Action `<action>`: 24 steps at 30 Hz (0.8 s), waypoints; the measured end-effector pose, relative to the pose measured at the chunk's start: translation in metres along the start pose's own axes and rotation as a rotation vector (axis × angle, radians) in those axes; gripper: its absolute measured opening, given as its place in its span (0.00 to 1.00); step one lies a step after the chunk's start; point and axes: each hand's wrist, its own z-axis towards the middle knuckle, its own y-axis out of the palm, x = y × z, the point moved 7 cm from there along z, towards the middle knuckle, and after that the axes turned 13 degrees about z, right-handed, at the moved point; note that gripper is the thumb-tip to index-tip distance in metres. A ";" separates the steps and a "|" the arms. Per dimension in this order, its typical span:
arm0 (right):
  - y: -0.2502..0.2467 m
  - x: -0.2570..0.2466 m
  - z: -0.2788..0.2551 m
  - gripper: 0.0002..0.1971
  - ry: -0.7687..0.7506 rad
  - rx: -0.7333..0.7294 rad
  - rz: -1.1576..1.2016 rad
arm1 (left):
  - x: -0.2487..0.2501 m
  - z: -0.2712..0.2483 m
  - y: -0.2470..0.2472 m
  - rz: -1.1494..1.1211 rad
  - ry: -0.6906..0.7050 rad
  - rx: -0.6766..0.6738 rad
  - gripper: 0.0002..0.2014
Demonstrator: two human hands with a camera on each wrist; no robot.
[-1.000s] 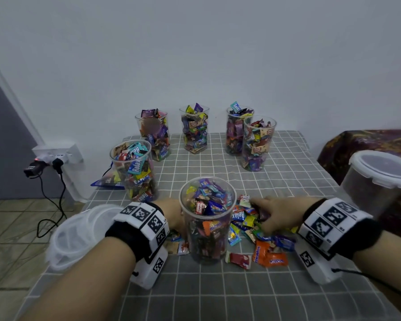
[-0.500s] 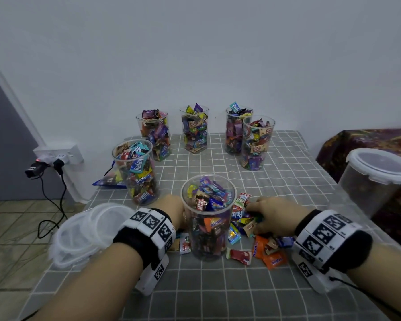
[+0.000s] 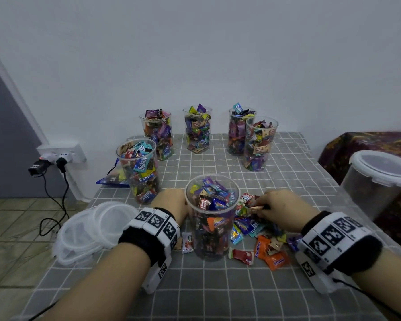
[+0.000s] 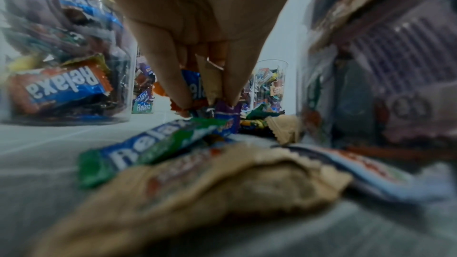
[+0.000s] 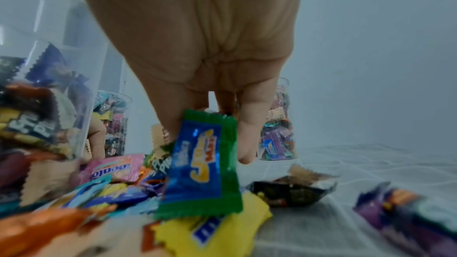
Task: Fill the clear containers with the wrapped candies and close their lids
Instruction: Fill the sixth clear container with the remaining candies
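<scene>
Filling step: right hand (image 5: 197, 77) pinches a blue-green candy (image 5: 201, 165); left hand (image 4: 197, 32) pinches candies at the near cup's (image 3: 212, 218) nine o'clock; next, drop them in.

A grey checked tablecloth (image 3: 287, 163) covered the table. On the wall to the left, a white socket (image 3: 63, 152) held plugs, and black cables (image 3: 56, 205) hung from them down to the tiled floor (image 3: 14, 214). To the right, a dark patterned cloth (image 3: 366, 144) lay over something beside the table, and a blue packet (image 3: 112, 180) lay at the table's far left edge.
</scene>
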 end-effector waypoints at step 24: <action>-0.085 -0.085 -0.047 0.12 -0.438 0.453 0.331 | 0.000 -0.001 -0.007 -0.086 -0.024 0.063 0.13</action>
